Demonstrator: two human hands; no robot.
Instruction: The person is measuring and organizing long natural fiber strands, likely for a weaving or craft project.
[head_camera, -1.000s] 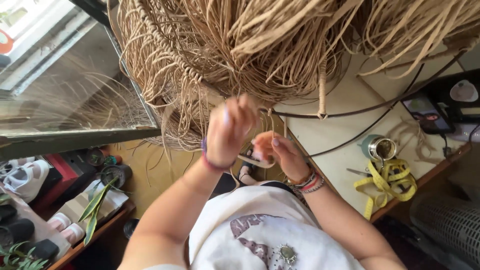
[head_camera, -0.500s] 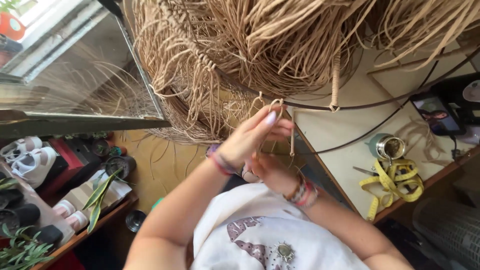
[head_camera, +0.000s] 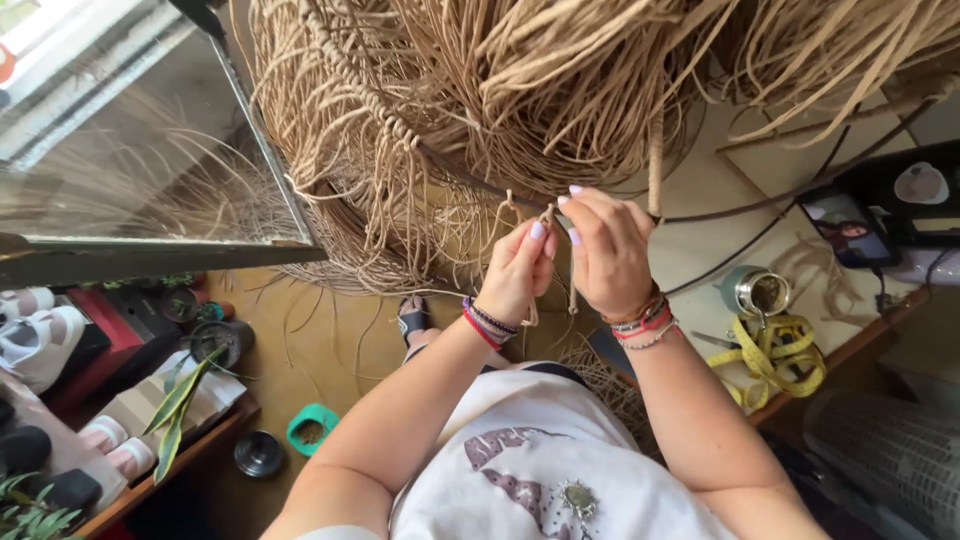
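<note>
While we stand under the hanging raffia fringe (head_camera: 520, 90), our left hand (head_camera: 518, 270) and right hand (head_camera: 608, 250) both pinch one raffia strand (head_camera: 545, 215) at the dark metal hoop (head_camera: 740, 205). Far right on the table (head_camera: 690, 170) lie a yellow tape measure (head_camera: 775, 355) and a phone (head_camera: 845, 225).

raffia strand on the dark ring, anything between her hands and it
Nothing visible does. Both the left hand and the right hand already pinch the raffia strand at the dark ring. The hanging fringe sits above, not between.
</note>
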